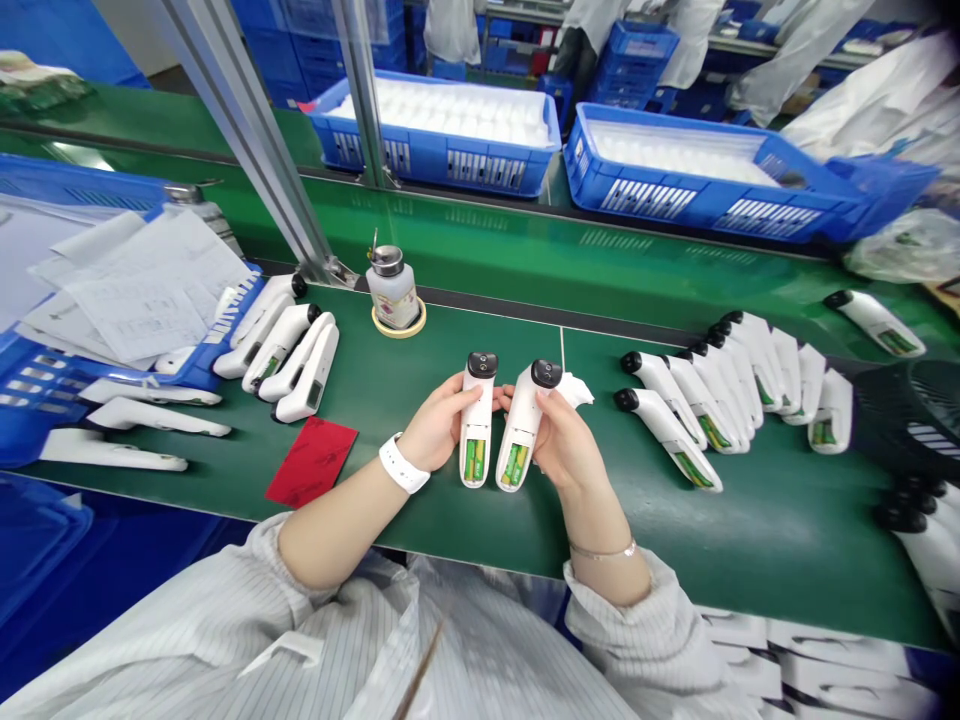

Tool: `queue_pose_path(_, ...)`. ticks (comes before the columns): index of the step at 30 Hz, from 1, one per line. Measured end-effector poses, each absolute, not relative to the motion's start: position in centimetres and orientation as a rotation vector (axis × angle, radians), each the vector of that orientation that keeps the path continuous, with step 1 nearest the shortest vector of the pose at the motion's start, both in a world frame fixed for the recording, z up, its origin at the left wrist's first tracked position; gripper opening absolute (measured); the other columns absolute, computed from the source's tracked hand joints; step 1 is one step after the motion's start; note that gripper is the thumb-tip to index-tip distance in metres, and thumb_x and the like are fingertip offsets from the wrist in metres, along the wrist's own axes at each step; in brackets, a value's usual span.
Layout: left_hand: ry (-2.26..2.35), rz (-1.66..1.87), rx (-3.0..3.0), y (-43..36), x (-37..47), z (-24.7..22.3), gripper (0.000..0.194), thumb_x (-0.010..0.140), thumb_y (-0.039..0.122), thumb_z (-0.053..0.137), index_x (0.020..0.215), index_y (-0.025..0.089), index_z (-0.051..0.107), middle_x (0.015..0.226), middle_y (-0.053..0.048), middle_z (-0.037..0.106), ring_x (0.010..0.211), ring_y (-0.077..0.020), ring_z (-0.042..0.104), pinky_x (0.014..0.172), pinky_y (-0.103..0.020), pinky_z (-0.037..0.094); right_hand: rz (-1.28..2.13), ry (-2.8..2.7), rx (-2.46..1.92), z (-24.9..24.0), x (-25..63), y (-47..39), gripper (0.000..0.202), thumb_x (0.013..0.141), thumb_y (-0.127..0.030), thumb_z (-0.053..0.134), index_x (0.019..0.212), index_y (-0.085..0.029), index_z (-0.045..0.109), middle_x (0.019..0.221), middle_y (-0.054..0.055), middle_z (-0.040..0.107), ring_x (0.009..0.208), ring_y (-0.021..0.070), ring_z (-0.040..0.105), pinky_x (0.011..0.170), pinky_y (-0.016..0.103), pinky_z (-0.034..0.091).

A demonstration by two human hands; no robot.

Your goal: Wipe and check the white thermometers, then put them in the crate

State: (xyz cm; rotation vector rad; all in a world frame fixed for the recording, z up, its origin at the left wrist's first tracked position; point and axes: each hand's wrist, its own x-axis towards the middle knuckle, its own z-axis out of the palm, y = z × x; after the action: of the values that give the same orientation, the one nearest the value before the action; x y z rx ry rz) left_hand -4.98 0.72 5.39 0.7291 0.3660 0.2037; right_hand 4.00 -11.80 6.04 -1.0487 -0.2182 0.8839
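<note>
My left hand (435, 428) is closed around a white infrared thermometer (475, 418) with a black head. Its battery compartment lies uncovered, showing green and yellow batteries. A second thermometer (523, 425) of the same kind, also with bare batteries, is gripped in my right hand (568, 442). Both are held side by side above the green bench, heads pointing away from me and slightly apart. Behind my right hand sits a crumpled white tissue (577, 389), partly hidden. On the bench to the left lies a red sheet (312, 462).
A pump bottle (394, 290) stands in a yellow ring. Several thermometers (724, 385) lie in a row at right, more (289, 350) at left near a blue basket (202, 350) with papers. A metal post (255, 130) rises at left. Blue crates (465, 165) stand beyond.
</note>
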Motion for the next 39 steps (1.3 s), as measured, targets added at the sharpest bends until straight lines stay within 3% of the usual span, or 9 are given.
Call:
queue_pose_path(13,0.335,0.26,0.758,0.4,-5.0,5.6,0.026,0.082,0.019,0.058,0.108,0.017,0.056,0.098,-0.007,0.065,0.091,-0.018,0.061,0.092,-0.036,0.043,0.847,-0.265,-1.059,5.9,3.7,-12.1,0.024,0.08,-0.028,0.061,0.103,-0.023,0.056,0.102,0.004,0.068,0.095,0.0177,0.064,0.09,0.033,0.05)
queue_pose_path(16,0.379,0.299,0.715,0.1,-5.0,5.6,0.024,0.082,0.021,0.057,0.106,0.017,0.059,0.099,-0.006,0.064,0.091,-0.0161,0.059,0.091,-0.032,0.043,0.688,-0.24,-1.177,5.8,3.5,-12.1,0.036,0.077,-0.032,0.065,0.111,-0.026,0.053,0.097,0.002,0.069,0.087,0.0175,0.066,0.083,0.033,0.053)
queue_pose_path(21,0.357,0.259,0.685,-0.3,-5.2,5.9,0.03,0.077,0.018,0.063,0.107,0.017,0.059,0.102,-0.006,0.063,0.096,-0.0179,0.058,0.092,-0.033,0.042,0.581,-0.166,-1.247,5.8,3.4,-12.1,0.034,0.078,-0.039,0.063,0.109,-0.029,0.056,0.091,-0.001,0.068,0.08,0.0166,0.066,0.074,0.031,0.055)
queue_pose_path(26,0.325,0.204,0.765,-0.2,-5.4,5.9,0.043,0.07,0.018,0.071,0.111,0.019,0.057,0.098,-0.006,0.063,0.089,-0.0173,0.06,0.087,-0.034,0.044,0.738,-0.152,-1.134,6.0,3.3,-12.0,0.032,0.074,-0.035,0.067,0.103,-0.028,0.058,0.095,-0.001,0.065,0.086,0.0168,0.066,0.077,0.031,0.054)
queue_pose_path(32,0.362,0.179,0.779,-0.1,-5.4,5.7,0.037,0.07,0.017,0.071,0.107,0.019,0.062,0.089,-0.001,0.061,0.078,-0.0105,0.056,0.073,-0.024,0.045,0.638,-0.098,-1.093,6.0,3.8,-12.3,0.044,0.075,-0.027,0.063,0.116,-0.036,0.05,0.1,-0.005,0.063,0.071,0.0096,0.061,0.058,0.021,0.051)
queue_pose_path(35,0.367,0.169,0.786,-0.1,-5.4,5.8,0.034,0.072,0.021,0.071,0.104,0.019,0.063,0.086,-0.001,0.062,0.074,-0.0101,0.055,0.071,-0.024,0.046,0.68,-0.043,-1.038,5.9,3.9,-12.4,0.054,0.075,-0.025,0.055,0.126,-0.038,0.044,0.105,-0.004,0.062,0.077,0.0133,0.062,0.065,0.027,0.053)
queue_pose_path(39,0.357,0.176,0.789,-0.1,-5.4,5.6,0.035,0.073,0.025,0.07,0.106,0.019,0.063,0.088,-0.002,0.064,0.075,-0.0115,0.057,0.072,-0.025,0.046,0.649,-0.083,-1.121,5.8,3.8,-12.4,0.07,0.068,-0.018,0.062,0.13,-0.041,0.04,0.121,-0.005,0.056,0.095,0.0166,0.06,0.081,0.033,0.052)
